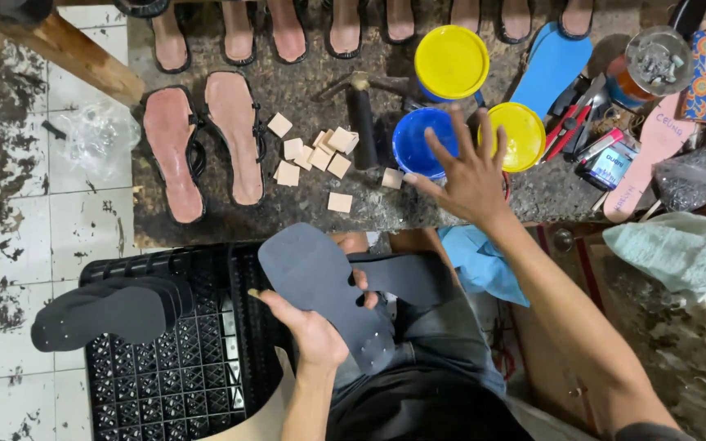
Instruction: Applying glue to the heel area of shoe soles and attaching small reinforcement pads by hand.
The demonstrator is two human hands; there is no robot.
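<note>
Nearest the camera: person's lap in blue jeans (443, 335), seated at a low workbench. Left hand (312, 327) closed round a flat dark grey rubber sandal sole (320, 294), thumb across its face, fingers behind, sole tilted with the toe end pointing far-left. A second dark sole piece (406, 278) lies just right of it on the lap.

Right hand (467, 175) is stretched out far over the bench, fingers spread wide, holding nothing, hovering just beside an open blue round tub (418, 143) and a yellow round plastic lid (525, 135). Another blue tub with a yellow lid (451, 61) sits farther back.

On the dark worn work surface (288, 212): a scatter of small pale wooden square blocks (316, 155) mid-bench, one loose block (391, 178) near the right fingertips, a dark hammer-like tool (361, 122) between blocks and tub. Two pinkish-brown sandal insoles with black straps (206, 143) lie left of the blocks; a row of similar sandals along the far edge.

Near left: black plastic lattice crate (173, 367) with a stack of dark grey soles (108, 310) resting on its left rim. Light blue cloth (480, 261) right of the lap.

Step, as judged: sole picked and held ready, free hand reaching for material at the bench. Next move needs the right hand to close on the tub or a block; cannot tell which.
</note>
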